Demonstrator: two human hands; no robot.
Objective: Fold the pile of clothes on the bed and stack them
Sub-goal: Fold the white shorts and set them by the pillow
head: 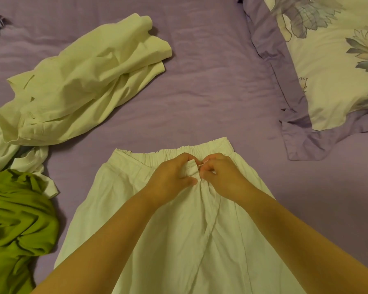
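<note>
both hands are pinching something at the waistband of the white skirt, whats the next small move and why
Probably let go of the strip of cloth and smooth it flat. The left hand and right hand both pinch the strip just below the gathered waistband, while the white skirt already lies spread on the purple sheet, so flattening should ready it for folding.

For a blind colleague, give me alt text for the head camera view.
Both hands, left hand and right hand, pinch a strip of fabric at the waistband of a white garment spread on a purple bed, unfolded clothes lying left.
</note>
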